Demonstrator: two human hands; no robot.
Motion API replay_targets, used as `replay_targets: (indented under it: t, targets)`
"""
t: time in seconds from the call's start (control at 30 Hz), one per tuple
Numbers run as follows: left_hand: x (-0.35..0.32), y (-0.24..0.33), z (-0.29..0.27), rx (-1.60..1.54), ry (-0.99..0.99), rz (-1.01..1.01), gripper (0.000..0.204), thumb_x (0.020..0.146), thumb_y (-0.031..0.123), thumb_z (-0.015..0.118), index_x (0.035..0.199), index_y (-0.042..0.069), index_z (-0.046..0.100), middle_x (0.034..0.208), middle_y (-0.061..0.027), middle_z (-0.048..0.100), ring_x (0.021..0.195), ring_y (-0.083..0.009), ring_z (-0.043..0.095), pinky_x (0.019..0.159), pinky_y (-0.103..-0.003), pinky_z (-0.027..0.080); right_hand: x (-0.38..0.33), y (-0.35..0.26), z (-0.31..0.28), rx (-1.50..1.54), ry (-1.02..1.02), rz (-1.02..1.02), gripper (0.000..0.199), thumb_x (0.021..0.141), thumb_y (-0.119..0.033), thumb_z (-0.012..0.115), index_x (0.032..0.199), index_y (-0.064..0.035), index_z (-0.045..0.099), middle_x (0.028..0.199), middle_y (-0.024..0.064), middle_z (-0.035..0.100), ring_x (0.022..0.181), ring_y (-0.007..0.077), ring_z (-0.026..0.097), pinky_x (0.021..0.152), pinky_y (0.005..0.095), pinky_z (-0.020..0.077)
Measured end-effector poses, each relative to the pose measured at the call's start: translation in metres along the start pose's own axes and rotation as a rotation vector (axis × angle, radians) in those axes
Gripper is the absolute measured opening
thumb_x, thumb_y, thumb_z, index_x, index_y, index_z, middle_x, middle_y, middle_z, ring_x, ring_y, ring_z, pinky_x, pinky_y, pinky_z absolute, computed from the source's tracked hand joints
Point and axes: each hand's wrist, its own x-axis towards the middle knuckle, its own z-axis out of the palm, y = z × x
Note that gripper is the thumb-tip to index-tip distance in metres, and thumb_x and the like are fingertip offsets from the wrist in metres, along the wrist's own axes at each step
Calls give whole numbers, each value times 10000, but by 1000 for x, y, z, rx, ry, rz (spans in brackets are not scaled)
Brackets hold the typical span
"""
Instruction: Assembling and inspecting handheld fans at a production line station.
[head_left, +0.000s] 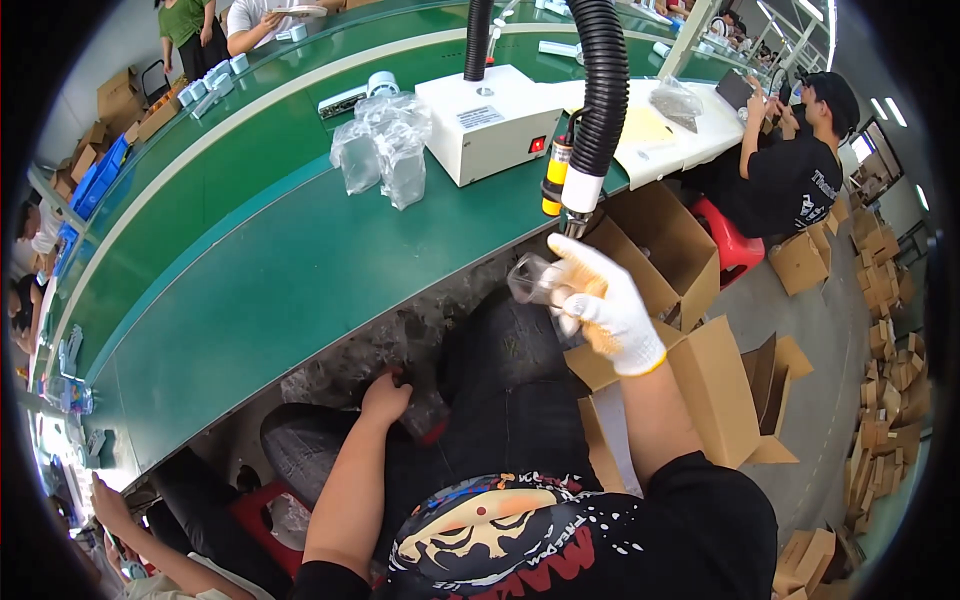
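Note:
My right hand [600, 305], in a white knit glove, holds a small clear plastic piece [530, 280] up against the metal nozzle [574, 226] at the end of a black corrugated hose [605, 90]. My bare left hand [385, 398] reaches down under the edge of the green bench, fingers curled into a heap of clear plastic bags [400, 350] beside my knee. Whether it grips anything there is unclear.
A white box-shaped machine [490, 125] and several clear bags [385, 150] sit on the green bench [250, 260]. Open cardboard boxes [720, 390] stand to my right. A seated person in black [790, 170] works at the right. Another person's arm [140, 540] shows lower left.

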Motion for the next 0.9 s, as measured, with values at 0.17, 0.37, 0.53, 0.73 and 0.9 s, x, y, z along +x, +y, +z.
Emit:
replay_targets:
  t: [0.17,0.37,0.53,0.73,0.9]
  targets:
    - [18,-7,11,-45,-44,38,526,857,280,672,1323,37,646,1259,-221,711,1208,-365,671,1034,-427,510,18,-28,26,-591,191,-261,624,723,-51,921,1284,-10,651,1049,54,709,902,107,654,810,272,563]
    - [41,-57,16,-159,-79,-3,458,871,205,671,1292,23,661,1153,-206,744,1115,-337,712,973,-402,534,21,-21,42,-321,103,-164,480,758,38,863,1201,-9,682,1015,43,688,866,93,626,769,248,543]
    - [46,-62,22,-107,-93,9,414,882,221,709,1245,24,684,1134,-188,749,1086,-307,719,949,-399,541,-2,4,15,277,101,-203,447,836,36,813,1253,-23,664,1095,95,691,891,149,651,763,277,569]
    - [36,-35,18,-86,-139,38,409,893,239,720,1240,24,691,1135,-167,753,1081,-279,718,958,-384,536,2,52,23,785,137,-68,386,939,-66,749,1310,-52,641,1180,144,686,934,219,668,777,316,597]
    - [32,-45,24,-54,-153,20,432,907,263,711,1265,23,688,1169,-180,748,1120,-294,711,990,-388,532,11,59,30,1022,-140,76,359,1021,-238,667,1332,-63,626,1219,174,673,983,259,669,798,337,605]
